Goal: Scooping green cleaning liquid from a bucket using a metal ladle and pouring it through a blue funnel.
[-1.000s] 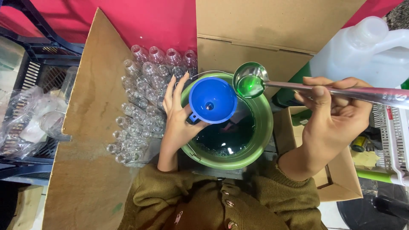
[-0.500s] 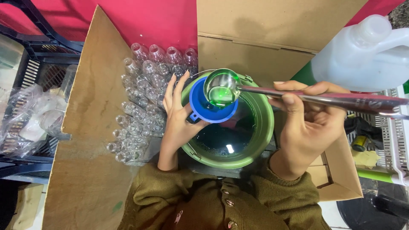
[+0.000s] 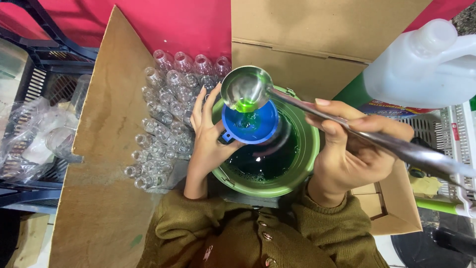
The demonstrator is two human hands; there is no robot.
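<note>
My right hand (image 3: 354, 149) grips the long handle of a steel ladle (image 3: 245, 89), tilted so green liquid runs from its bowl into a blue funnel (image 3: 258, 126). My left hand (image 3: 208, 144) holds something under the funnel, hidden by the funnel and my fingers, over the left rim of a green bucket (image 3: 297, 171). The bucket holds dark green liquid (image 3: 263, 164). Several empty clear plastic bottles (image 3: 166, 119) lie in a cardboard box just left of my left hand.
A cardboard box flap (image 3: 104, 164) slopes at left, another box wall (image 3: 307, 44) stands behind the bucket. A white plastic jug (image 3: 426, 69) sits at upper right above a white crate (image 3: 446, 134). Bagged clear bottles (image 3: 34, 144) rest in a dark crate at far left.
The ladle swung left from above the bucket's far rim to over the funnel and tipped, and its green liquid now pours into the funnel. My left hand stayed put.
</note>
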